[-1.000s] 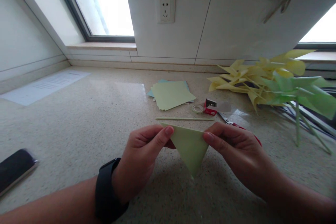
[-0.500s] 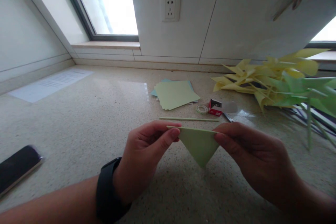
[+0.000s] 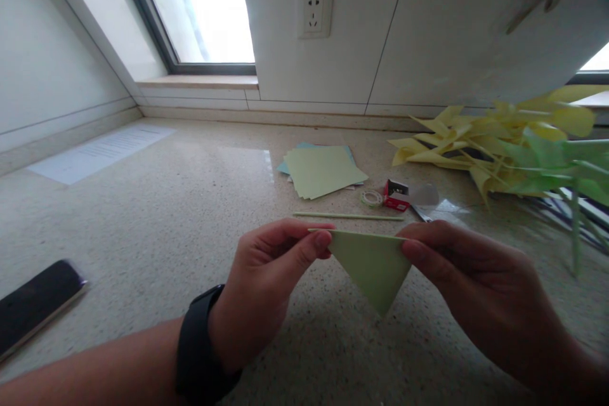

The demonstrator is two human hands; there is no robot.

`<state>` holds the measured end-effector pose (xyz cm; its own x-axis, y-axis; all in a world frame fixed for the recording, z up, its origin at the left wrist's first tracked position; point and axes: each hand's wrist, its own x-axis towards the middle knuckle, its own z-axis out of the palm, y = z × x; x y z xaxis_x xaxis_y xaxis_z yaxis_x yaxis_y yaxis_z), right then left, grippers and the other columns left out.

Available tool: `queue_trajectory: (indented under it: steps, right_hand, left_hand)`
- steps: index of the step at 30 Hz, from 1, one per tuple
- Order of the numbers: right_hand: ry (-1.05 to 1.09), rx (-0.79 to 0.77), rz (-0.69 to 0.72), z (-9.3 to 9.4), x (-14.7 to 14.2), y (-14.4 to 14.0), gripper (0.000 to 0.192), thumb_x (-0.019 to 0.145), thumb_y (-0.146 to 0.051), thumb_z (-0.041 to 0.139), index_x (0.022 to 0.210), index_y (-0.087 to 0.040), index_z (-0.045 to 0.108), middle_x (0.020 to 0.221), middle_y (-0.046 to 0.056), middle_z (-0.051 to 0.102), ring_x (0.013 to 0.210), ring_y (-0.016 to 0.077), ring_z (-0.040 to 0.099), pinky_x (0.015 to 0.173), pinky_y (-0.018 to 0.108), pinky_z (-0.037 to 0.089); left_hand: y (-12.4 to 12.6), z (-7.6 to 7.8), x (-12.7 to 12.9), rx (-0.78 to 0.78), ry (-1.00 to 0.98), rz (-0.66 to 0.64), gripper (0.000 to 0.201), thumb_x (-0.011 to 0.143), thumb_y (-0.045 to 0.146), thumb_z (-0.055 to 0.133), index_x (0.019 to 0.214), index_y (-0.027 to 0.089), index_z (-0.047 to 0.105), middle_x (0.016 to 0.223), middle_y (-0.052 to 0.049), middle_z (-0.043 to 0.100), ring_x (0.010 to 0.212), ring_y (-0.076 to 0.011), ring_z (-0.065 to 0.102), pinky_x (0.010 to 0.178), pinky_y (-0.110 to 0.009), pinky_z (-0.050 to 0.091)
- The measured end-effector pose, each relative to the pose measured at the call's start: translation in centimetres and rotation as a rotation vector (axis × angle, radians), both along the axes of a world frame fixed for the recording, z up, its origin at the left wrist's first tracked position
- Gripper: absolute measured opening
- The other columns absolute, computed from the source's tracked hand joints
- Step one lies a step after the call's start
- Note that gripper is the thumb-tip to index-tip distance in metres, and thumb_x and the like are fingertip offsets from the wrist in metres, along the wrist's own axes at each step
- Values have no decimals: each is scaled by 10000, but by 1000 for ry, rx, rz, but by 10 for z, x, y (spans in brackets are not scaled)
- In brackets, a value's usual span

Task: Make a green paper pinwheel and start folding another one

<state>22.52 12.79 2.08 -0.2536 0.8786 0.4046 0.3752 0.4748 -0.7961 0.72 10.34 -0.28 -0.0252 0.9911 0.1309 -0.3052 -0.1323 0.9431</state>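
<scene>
A light green paper folded into a triangle point(image 3: 373, 266) hangs point-down a little above the speckled counter point(image 3: 157, 235). My left hand point(image 3: 266, 285) pinches its left corner between thumb and fingers. My right hand point(image 3: 471, 285) pinches the right corner. A black band sits on my left wrist. Just beyond the paper lies a thin green stick point(image 3: 347, 216).
A stack of green and blue paper sheets point(image 3: 323, 171) lies further back. A tape roll point(image 3: 372, 198) and a small red box point(image 3: 396, 195) sit beside it. Yellow and green paper pinwheels point(image 3: 514, 152) are piled at the right. A dark phone point(image 3: 35, 304) lies at the left, a white sheet point(image 3: 99, 152) beyond it.
Both hands with the folded triangle have drifted slightly right in view. The triangle's tip swung up and back down. The grip is unchanged.
</scene>
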Motion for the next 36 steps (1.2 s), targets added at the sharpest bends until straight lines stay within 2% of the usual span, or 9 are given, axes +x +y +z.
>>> queue_trajectory:
  steps: [5, 11, 18, 24, 27, 31, 36]
  right_hand:
    - [84, -118, 4, 0, -4, 1, 200, 898, -386, 660, 749, -263, 712, 649, -12, 645, 582, 133, 574, 522, 214, 487]
    - [129, -160, -2, -4, -2, -1, 294, 934, -389, 619, 687, -238, 672, 617, -22, 585, 580, 119, 517, 528, 208, 449]
    - [157, -390, 122, -1, -7, -3, 257, 873, -467, 668, 781, -233, 721, 770, 19, 730, 721, 168, 659, 640, 250, 526]
    - [23, -378, -47, -1, -9, -3, 325, 879, -469, 604, 700, -222, 717, 684, 32, 702, 618, 172, 610, 548, 282, 480]
    - [41, -404, -34, 0, -10, -2, 300, 869, -463, 613, 716, -232, 731, 711, 34, 724, 641, 179, 636, 570, 286, 497]
    - [62, -529, 66, 1, -12, -2, 211, 819, -430, 671, 817, -246, 774, 763, 29, 751, 664, 184, 665, 569, 282, 507]
    - [-47, -555, -43, -4, -11, 1, 269, 835, -437, 644, 703, -227, 748, 663, 20, 707, 555, 142, 573, 494, 262, 411]
  left_hand:
    - [1, 2, 0, -48, -40, 3, 45, 844, 288, 784, 812, 262, 804, 808, 23, 763, 754, -101, 653, 757, -195, 520]
    - [0, 3, 2, -80, -47, -6, 56, 827, 302, 799, 863, 261, 811, 822, 16, 774, 742, -94, 668, 745, -172, 538]
    - [4, 8, 4, -165, -180, 48, 61, 793, 274, 820, 805, 216, 804, 821, -6, 779, 752, -108, 696, 743, -184, 579]
    - [7, 8, 5, -211, -208, 34, 55, 777, 242, 832, 787, 199, 798, 777, 0, 768, 681, -82, 686, 675, -146, 573]
    - [8, 7, 5, -229, -211, 47, 83, 765, 245, 841, 799, 185, 795, 798, -12, 772, 693, -87, 693, 675, -152, 576]
    - [13, 7, 2, -240, -211, 68, 91, 782, 250, 826, 816, 173, 790, 858, -37, 784, 744, -111, 712, 717, -189, 595]
    - [15, 7, 2, -231, -226, 80, 61, 778, 215, 823, 804, 172, 788, 802, -23, 779, 685, -92, 701, 676, -164, 589]
